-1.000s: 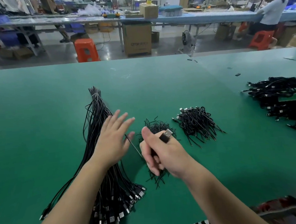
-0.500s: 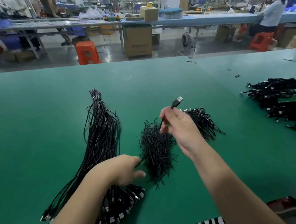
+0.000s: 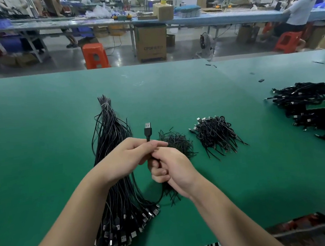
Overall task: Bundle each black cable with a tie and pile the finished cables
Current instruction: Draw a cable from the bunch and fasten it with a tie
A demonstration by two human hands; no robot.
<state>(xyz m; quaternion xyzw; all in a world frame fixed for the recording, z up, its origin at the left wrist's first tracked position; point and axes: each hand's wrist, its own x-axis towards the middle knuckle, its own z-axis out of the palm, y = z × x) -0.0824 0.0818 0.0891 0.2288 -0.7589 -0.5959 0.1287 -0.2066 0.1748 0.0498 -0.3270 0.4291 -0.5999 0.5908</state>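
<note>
Both hands have come together just beside the heap of ties (image 3: 176, 143): the left hand (image 3: 125, 160) now pinches the cable (image 3: 148, 131) below its upright plug, the right hand (image 3: 172, 168) curled round its slack, so coiling can begin.

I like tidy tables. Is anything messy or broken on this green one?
Nothing looks broken or spilled. The loose cables, the ties and the finished cables lie in separate piles on the green table. Only a few small dark bits lie scattered far off to the right. Both hands hold one cable.
</note>
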